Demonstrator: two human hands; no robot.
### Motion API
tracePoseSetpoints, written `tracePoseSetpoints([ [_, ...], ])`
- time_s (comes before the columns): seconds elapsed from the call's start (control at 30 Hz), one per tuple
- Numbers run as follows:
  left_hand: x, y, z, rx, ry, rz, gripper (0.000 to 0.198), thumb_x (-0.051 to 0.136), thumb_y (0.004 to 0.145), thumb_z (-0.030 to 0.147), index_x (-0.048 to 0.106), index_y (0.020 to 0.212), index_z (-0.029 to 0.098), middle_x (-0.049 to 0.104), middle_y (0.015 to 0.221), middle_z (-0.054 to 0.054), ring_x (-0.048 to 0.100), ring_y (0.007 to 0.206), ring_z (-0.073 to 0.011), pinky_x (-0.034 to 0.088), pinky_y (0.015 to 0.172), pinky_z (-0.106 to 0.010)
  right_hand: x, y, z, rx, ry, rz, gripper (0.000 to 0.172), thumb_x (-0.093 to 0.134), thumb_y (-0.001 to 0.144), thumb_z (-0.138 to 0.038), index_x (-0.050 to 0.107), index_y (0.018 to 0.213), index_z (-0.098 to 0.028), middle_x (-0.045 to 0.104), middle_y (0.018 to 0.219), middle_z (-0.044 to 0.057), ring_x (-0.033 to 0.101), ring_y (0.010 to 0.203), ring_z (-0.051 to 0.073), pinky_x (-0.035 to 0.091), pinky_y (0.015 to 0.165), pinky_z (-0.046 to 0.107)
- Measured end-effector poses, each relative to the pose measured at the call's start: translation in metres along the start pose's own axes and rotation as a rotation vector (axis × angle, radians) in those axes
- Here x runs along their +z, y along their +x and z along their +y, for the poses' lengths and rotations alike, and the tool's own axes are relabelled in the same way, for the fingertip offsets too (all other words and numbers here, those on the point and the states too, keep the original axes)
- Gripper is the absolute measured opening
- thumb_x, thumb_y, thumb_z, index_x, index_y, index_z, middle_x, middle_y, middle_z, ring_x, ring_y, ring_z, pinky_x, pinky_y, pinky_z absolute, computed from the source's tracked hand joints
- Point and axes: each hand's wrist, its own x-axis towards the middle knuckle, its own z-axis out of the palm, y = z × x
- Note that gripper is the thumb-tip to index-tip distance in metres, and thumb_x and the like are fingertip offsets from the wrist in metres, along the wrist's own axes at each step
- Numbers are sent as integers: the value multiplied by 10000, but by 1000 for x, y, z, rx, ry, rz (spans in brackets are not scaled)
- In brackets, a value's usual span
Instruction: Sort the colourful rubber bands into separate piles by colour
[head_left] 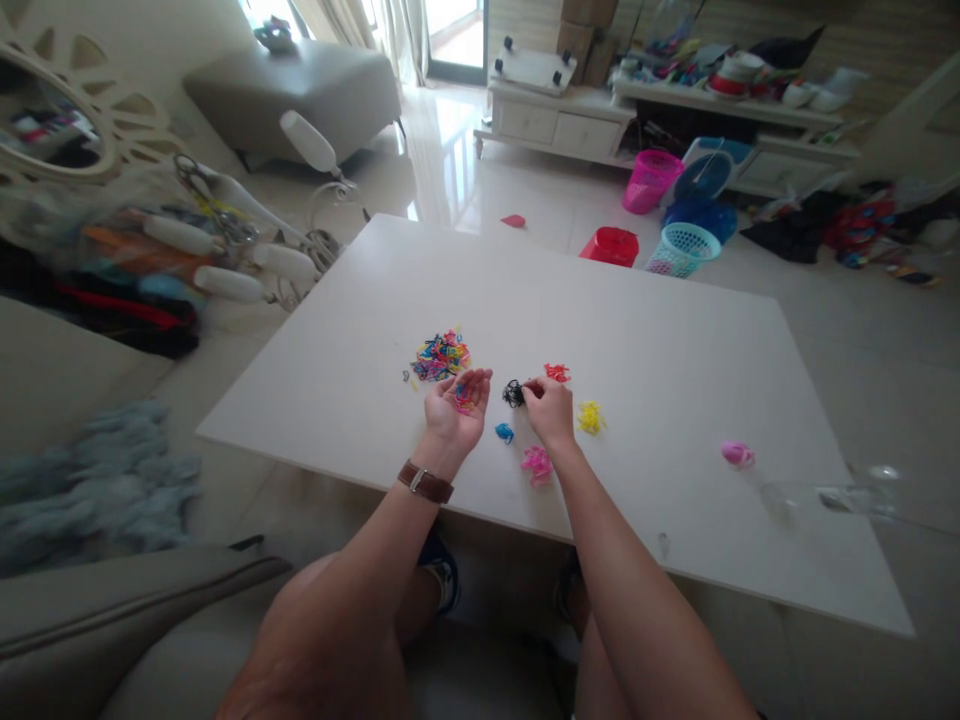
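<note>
My left hand (457, 412) is turned palm up and cupped, with several small coloured rubber bands (464, 400) lying in it. Just behind it is a mixed pile of rubber bands (441, 355) in many colours. My right hand (549, 408) is closed in a pinch at the edge of a black rubber band pile (513, 393); what its fingertips hold is hidden. Around it lie single-colour piles: red bands (556, 372) behind, yellow bands (591, 417) to the right, blue bands (504, 433) to the left and pink bands (536, 464) nearer me.
The white table (660, 340) carries a pink-purple object (738, 454) and a clear glass-like item (832, 497) at the right. On the floor beyond stand a red bin (611, 246), a light-blue basket (686, 248) and a pink basket (651, 182). A white lamp (309, 142) stands left.
</note>
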Motion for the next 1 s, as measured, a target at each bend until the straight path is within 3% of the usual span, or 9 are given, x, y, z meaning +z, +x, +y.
tracePoseSetpoints([
  [0.1, -3, -1, 1, 8, 8, -11, 244, 469, 891, 160, 699, 837, 98, 751, 809, -140, 772, 886, -217, 603, 820, -277, -2, 1, 1, 37, -15, 26, 231, 612, 872, -310, 776, 959, -173, 763, 788, 85, 695, 748, 232, 529, 801, 362],
  [0.23, -4, -7, 0, 4, 24, -51, 289, 450, 920, 217, 711, 889, 98, 771, 891, -155, 771, 954, -237, 596, 852, -301, -10, -2, -10, 41, 90, 93, 242, 581, 883, -352, 750, 916, -182, 742, 760, 70, 676, 708, 223, 523, 745, 347],
  [0.43, -5, -15, -10, -29, 92, -184, 364, 440, 949, 295, 732, 1006, 87, 775, 1018, -180, 751, 1042, -248, 573, 941, -332, -16, -23, -41, -212, 242, -2, 205, 630, 887, -358, 727, 820, -190, 709, 771, 37, 630, 680, 174, 505, 675, 304],
  [0.6, -6, -19, -21, -150, 179, -280, 424, 421, 964, 324, 732, 1068, 54, 762, 1029, -206, 739, 1040, -265, 575, 954, -365, -19, -32, -46, -395, 205, -122, 176, 642, 889, -246, 783, 988, -207, 666, 900, 44, 609, 767, 167, 508, 720, 304],
  [0.7, -5, -22, -26, -189, 205, -290, 410, 408, 972, 300, 732, 1052, 62, 760, 941, -184, 747, 995, -256, 593, 900, -353, -22, -31, -40, -397, 169, -130, 177, 645, 894, -216, 787, 1001, -220, 641, 928, 50, 610, 840, 185, 517, 771, 319],
  [0.87, -3, -21, -27, -179, 229, -235, 423, 426, 953, 271, 730, 1114, 25, 757, 894, -194, 751, 919, -255, 607, 837, -359, -29, -30, -38, -373, 178, -185, 128, 665, 856, -161, 775, 859, -226, 624, 878, 30, 600, 818, 177, 521, 782, 316],
  [1.0, -1, -14, -27, -203, 251, -252, 380, 425, 962, 239, 736, 1048, 38, 762, 896, -189, 756, 910, -245, 600, 848, -346, -34, -27, -38, -356, 158, -165, 147, 661, 880, -188, 789, 939, -229, 628, 899, 31, 593, 798, 173, 521, 804, 325],
])
